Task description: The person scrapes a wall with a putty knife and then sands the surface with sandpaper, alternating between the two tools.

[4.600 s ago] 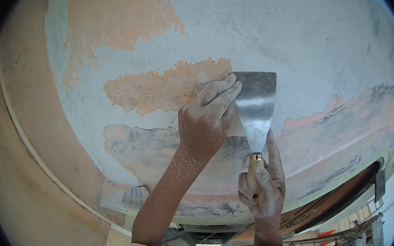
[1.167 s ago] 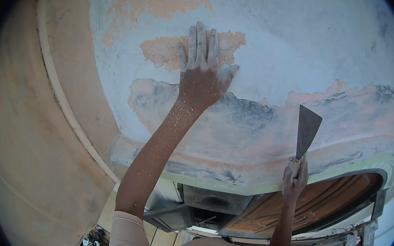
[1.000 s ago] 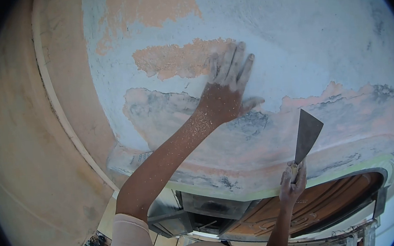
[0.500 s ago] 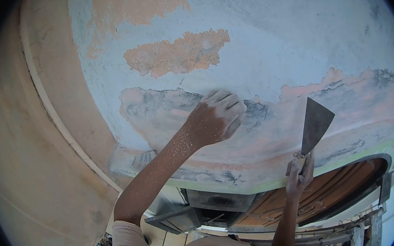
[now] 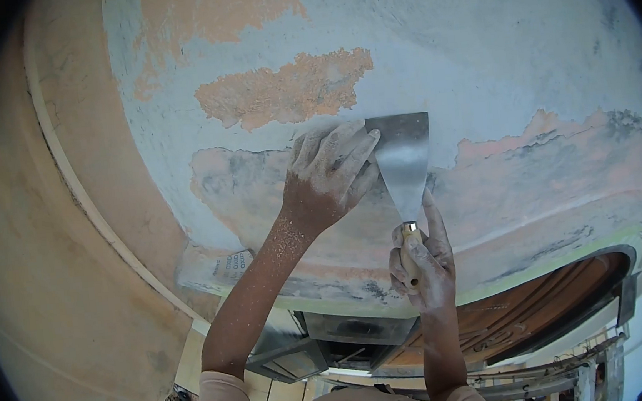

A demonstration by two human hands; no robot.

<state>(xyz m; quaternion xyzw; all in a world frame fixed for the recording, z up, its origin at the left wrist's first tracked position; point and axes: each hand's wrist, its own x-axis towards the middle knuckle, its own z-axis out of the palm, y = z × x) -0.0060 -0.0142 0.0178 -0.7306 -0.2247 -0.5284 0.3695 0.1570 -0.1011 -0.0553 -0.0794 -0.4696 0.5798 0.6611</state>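
My right hand (image 5: pixel 429 263) is wrapped round the light handle of a putty knife (image 5: pixel 404 165), its wide metal blade pointing up in front of the wall. Dust whitens the fingers of my left hand (image 5: pixel 328 173), which are stretched out and apart. Its fingertips come right at the left edge of the blade and overlap it in this view. Behind both hands is a wall (image 5: pixel 478 69) with pale blue paint, bare peach patches and grey, scraped areas.
A printed sheet of paper (image 5: pixel 233 263) lies on the ledge at lower left. Below the wall is a brown carved wooden door (image 5: pixel 517 309) under a pale green moulding (image 5: pixel 492 288). A metal railing (image 5: pixel 563 382) stands at lower right.
My right hand has brought the putty knife left and up, beside my left hand, its blade now upright. The curled fingers of my left hand have straightened and spread, and it has shifted slightly left.
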